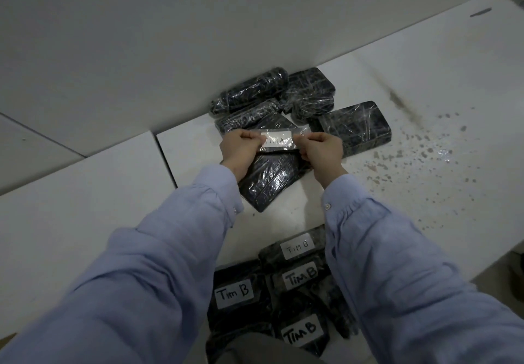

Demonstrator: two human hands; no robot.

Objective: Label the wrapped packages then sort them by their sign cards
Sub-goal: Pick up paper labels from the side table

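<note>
White tabletop (397, 94) runs up to a plain pale wall (170, 37), with dark specks (411, 159) scattered over its right side. Over the middle of the table, the left hand (241, 151) and right hand (323, 151) each pinch one end of a taped label (276, 140) marked "TIM A". It is stretched flat between them, its long axis running left to right. Just under it a dark wrapped package (272, 179) lies slantwise, one corner pointing back toward the person. Beyond, against the wall, sits a heap of bare packages (309, 91). Close to the person, four marked packages (235, 293) reading "Tim B" lie together, partly hidden by the blue sleeves (397, 278).
</note>
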